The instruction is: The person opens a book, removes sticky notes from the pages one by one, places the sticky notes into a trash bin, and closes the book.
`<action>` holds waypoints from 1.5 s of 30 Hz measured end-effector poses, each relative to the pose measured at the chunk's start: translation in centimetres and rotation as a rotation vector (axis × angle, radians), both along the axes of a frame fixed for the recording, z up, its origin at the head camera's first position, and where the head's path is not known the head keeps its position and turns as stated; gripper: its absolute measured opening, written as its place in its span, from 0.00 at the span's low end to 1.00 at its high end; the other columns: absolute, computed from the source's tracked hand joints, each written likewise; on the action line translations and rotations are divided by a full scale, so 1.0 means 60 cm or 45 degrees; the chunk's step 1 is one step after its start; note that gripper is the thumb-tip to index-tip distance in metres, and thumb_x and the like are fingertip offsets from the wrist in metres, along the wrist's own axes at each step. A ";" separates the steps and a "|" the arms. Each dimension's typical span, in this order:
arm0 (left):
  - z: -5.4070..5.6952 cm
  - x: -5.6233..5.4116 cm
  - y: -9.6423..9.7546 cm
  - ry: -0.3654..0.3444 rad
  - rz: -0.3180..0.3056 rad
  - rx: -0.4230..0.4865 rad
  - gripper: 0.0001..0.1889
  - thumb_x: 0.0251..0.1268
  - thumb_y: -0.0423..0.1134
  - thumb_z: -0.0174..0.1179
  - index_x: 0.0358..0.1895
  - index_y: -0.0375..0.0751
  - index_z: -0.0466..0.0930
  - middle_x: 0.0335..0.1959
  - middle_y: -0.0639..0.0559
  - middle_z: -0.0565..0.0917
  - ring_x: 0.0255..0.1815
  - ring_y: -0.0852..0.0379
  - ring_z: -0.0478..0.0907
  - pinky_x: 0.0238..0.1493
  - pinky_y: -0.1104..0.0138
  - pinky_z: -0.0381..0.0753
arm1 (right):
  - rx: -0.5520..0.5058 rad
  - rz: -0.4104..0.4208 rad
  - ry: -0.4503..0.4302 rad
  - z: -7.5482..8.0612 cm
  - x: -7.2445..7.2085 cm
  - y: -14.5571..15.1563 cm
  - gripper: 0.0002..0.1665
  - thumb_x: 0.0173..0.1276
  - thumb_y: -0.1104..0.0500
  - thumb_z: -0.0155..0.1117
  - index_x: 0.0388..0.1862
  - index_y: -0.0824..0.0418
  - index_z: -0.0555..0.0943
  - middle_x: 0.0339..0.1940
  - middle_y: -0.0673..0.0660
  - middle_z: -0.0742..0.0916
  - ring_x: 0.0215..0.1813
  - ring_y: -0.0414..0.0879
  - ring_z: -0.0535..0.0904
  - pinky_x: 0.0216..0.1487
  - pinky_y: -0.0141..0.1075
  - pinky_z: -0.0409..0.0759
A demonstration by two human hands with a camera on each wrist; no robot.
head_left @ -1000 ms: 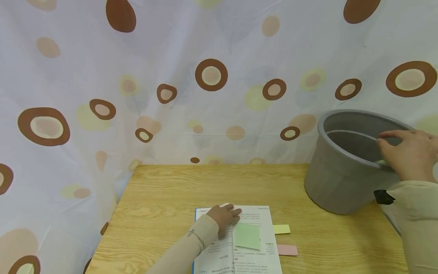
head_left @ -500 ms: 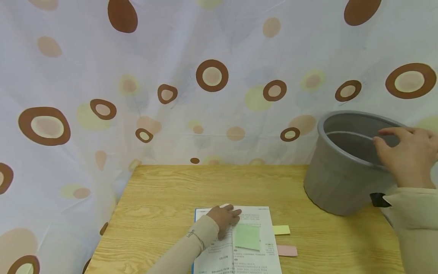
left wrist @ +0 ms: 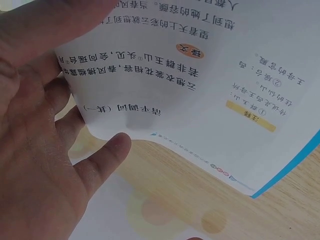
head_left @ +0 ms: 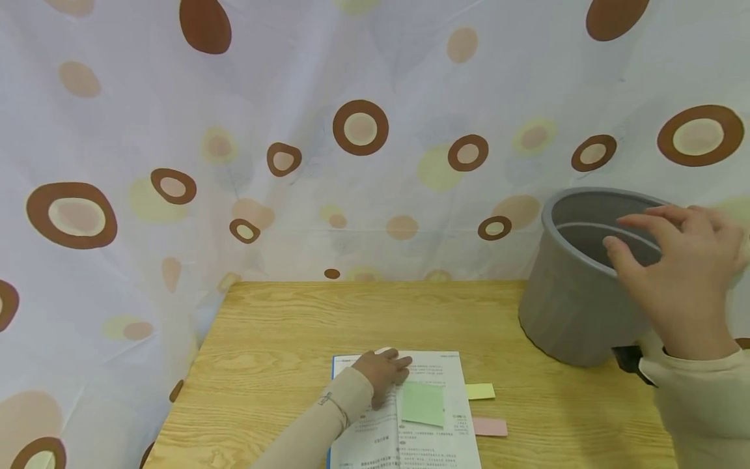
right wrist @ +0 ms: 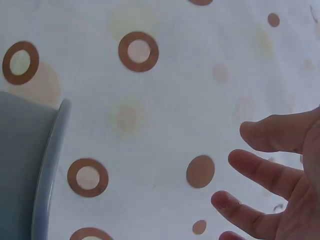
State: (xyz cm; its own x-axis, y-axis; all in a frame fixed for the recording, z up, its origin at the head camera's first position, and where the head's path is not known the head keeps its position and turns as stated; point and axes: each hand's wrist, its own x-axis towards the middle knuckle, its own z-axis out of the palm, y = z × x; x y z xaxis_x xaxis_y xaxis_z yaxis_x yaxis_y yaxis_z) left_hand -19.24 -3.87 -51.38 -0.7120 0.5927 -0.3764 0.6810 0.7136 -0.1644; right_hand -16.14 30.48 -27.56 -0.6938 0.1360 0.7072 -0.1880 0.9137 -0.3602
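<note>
An open book (head_left: 436, 453) with printed pages and a blue cover edge lies at the front of the table. My left hand (head_left: 382, 374) rests on it near the fold, fingers spread over the top of the pages. The left wrist view shows that hand (left wrist: 40, 145) against a slightly raised printed page (left wrist: 200, 110). A green sticky note (head_left: 423, 404) is on the right page. At the right, my right hand (head_left: 685, 280) hovers in front of a grey bin (head_left: 577, 312). Its fingers (right wrist: 265, 172) are parted from the thumb and nothing is between them.
Yellow (head_left: 480, 391) and pink (head_left: 491, 426) paper tabs stick out from the book's right side. The wooden table (head_left: 281, 326) meets a white patterned curtain (head_left: 398, 78) at the back. The bin stands on the table's right end, its inside bottom hidden.
My right hand has come back from over the bin, toward me and leftward, its fingers opening. A small green piece seen by it earlier no longer shows. My left hand stays put.
</note>
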 end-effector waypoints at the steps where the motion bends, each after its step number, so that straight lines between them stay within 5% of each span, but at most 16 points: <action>1: 0.001 0.000 0.000 0.006 -0.006 -0.002 0.46 0.46 0.48 0.76 0.72 0.70 0.65 0.78 0.73 0.57 0.80 0.63 0.57 0.73 0.60 0.73 | 0.005 0.013 0.002 -0.002 0.003 -0.006 0.17 0.62 0.60 0.66 0.46 0.71 0.82 0.58 0.77 0.77 0.70 0.73 0.59 0.70 0.71 0.45; 4: -0.001 0.001 -0.002 0.015 -0.014 0.001 0.45 0.46 0.48 0.76 0.72 0.70 0.65 0.78 0.73 0.58 0.80 0.62 0.57 0.72 0.60 0.74 | 0.021 0.055 -0.018 -0.009 0.011 -0.027 0.17 0.60 0.62 0.68 0.47 0.70 0.82 0.59 0.76 0.77 0.72 0.73 0.56 0.65 0.76 0.47; 10: -0.006 0.004 -0.002 -0.002 0.002 0.027 0.45 0.45 0.47 0.76 0.71 0.69 0.66 0.78 0.72 0.59 0.80 0.62 0.57 0.73 0.58 0.73 | 0.085 0.231 0.038 -0.041 0.020 -0.060 0.20 0.50 0.68 0.74 0.44 0.68 0.84 0.52 0.74 0.80 0.65 0.73 0.64 0.74 0.65 0.52; 17: -0.006 0.004 0.001 0.001 -0.024 0.004 0.46 0.46 0.48 0.76 0.72 0.70 0.64 0.78 0.73 0.57 0.81 0.63 0.56 0.73 0.59 0.73 | 0.139 0.394 -0.070 -0.089 0.031 -0.089 0.26 0.45 0.70 0.78 0.46 0.67 0.83 0.53 0.72 0.80 0.60 0.71 0.67 0.64 0.66 0.60; 26: -0.007 0.002 0.005 0.019 -0.026 -0.004 0.47 0.44 0.50 0.76 0.72 0.72 0.64 0.78 0.74 0.58 0.80 0.64 0.56 0.71 0.62 0.75 | 0.099 0.421 -0.275 -0.129 0.042 -0.119 0.25 0.52 0.63 0.77 0.50 0.64 0.82 0.58 0.70 0.79 0.63 0.72 0.64 0.59 0.66 0.64; 37: 0.001 0.002 0.008 0.004 -0.011 0.007 0.47 0.44 0.48 0.76 0.72 0.70 0.64 0.78 0.74 0.58 0.80 0.63 0.56 0.72 0.60 0.74 | 0.092 0.445 -0.316 -0.161 0.053 -0.145 0.24 0.52 0.63 0.77 0.50 0.63 0.83 0.57 0.66 0.80 0.62 0.68 0.67 0.56 0.65 0.69; 41: 0.002 0.002 0.006 0.012 -0.010 -0.013 0.46 0.46 0.48 0.76 0.72 0.70 0.64 0.78 0.74 0.58 0.80 0.63 0.56 0.71 0.61 0.74 | 0.143 0.459 -0.351 -0.201 0.050 -0.170 0.23 0.53 0.61 0.77 0.49 0.62 0.83 0.56 0.65 0.82 0.61 0.66 0.71 0.56 0.63 0.72; 45: 0.002 0.002 0.007 0.042 -0.017 -0.054 0.45 0.48 0.46 0.76 0.72 0.71 0.64 0.78 0.74 0.58 0.80 0.64 0.57 0.70 0.63 0.76 | 0.275 0.505 -0.531 -0.269 0.056 -0.210 0.22 0.55 0.55 0.78 0.49 0.58 0.84 0.55 0.63 0.83 0.60 0.62 0.75 0.56 0.59 0.78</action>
